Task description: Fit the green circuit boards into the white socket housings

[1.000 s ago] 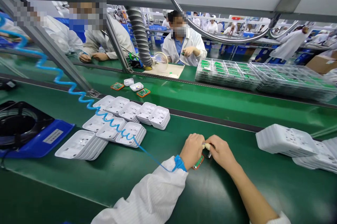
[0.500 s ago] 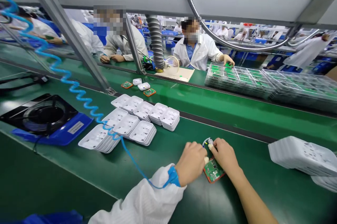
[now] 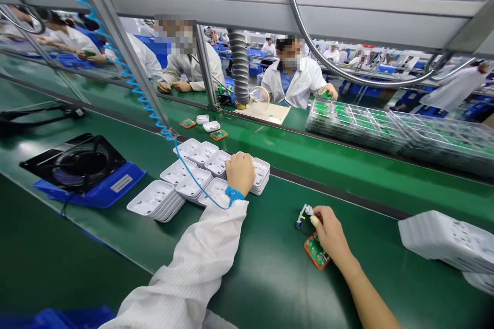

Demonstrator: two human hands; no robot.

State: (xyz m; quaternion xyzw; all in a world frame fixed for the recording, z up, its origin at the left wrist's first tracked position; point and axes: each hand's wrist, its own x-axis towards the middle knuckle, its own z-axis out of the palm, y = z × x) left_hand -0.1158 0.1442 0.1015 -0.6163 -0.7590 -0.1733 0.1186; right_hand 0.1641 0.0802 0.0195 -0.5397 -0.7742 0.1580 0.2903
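Observation:
My left hand (image 3: 241,173), with a blue wrist strap (image 3: 233,195), is over the stacks of white plastic covers (image 3: 259,170). Its fingertips are bent down out of sight, so I cannot see whether they grip a cover. Thumb and finger of my right hand (image 3: 328,231) pinch a small white plastic part (image 3: 307,209) with a dark blue piece and a bit of yellow hanging at its left. Just below, a green circuit board (image 3: 317,250) in an orange-red frame lies on the green bench, partly covered by my right hand.
A black fan (image 3: 79,161) on a blue base stands at the left. More white covers (image 3: 443,239) are stacked at the right. Small boards and white pieces (image 3: 211,126) lie across the rail. Facing co-workers sit beyond, one beside clear trays (image 3: 355,120) of green boards.
My left hand has left the circuit board and moved left and away to the cover stacks. My right hand stays near the board, still pinching the white part. The view has shifted slightly.

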